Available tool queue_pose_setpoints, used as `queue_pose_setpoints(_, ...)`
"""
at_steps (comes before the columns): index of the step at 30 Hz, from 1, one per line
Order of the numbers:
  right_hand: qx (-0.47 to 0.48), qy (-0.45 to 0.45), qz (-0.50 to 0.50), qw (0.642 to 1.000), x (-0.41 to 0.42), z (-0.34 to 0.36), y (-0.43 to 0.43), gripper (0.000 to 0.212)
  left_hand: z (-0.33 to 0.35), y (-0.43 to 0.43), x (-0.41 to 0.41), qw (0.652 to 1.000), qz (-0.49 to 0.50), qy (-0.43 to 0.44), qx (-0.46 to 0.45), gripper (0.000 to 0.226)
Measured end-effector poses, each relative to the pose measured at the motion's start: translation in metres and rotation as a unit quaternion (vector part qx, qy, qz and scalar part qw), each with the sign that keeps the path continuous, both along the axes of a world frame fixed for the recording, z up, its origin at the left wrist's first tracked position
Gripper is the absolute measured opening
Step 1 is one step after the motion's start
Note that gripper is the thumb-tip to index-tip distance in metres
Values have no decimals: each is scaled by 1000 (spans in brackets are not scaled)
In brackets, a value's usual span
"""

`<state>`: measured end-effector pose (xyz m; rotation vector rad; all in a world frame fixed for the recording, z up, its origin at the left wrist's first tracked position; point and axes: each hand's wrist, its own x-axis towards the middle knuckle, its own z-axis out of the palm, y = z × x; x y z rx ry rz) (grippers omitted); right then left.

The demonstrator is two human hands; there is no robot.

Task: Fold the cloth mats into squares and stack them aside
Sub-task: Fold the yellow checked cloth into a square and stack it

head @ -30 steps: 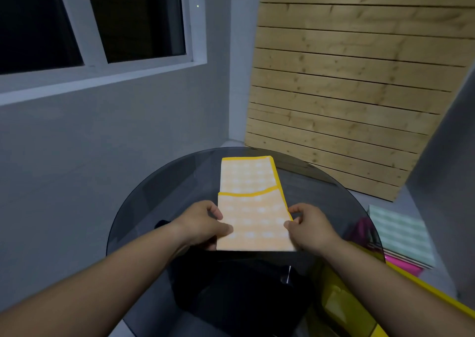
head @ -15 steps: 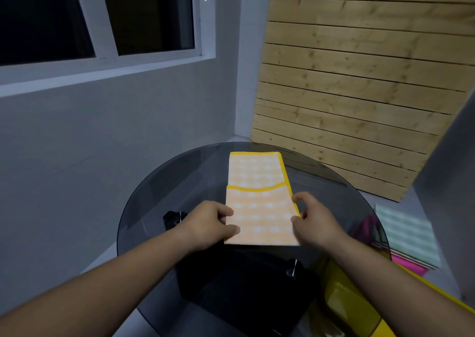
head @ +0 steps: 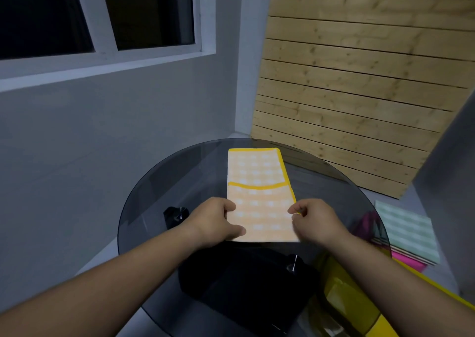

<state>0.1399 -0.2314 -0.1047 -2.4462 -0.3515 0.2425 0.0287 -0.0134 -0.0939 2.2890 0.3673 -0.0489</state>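
Fingers [head: 230,205] of the left hand [head: 213,221] curl over the left edge of the orange checked mat [head: 258,169], with the thumb flat on top. The right hand [head: 318,223] pinches the right edge. Over the last second both grips have crept slightly up the sides. The near flap stays doubled over on the round glass table [head: 154,208], so I'd say the square isn't made yet.

Yellow-edged orange mat [head: 259,208] lies flat, near end folded over; green mat [head: 408,230] tops a stack [head: 411,265].
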Motion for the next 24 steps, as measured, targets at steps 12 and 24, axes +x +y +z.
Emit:
queue_pose_setpoints(12,-13,-3,-7,1000,0,-1,1,21,0,6,1,997,17,3,-80,48)
queue_pose_setpoints(24,-62,-66,22,996,-13,4,6,27,12,-10,-6,979,-72,91,169,43)
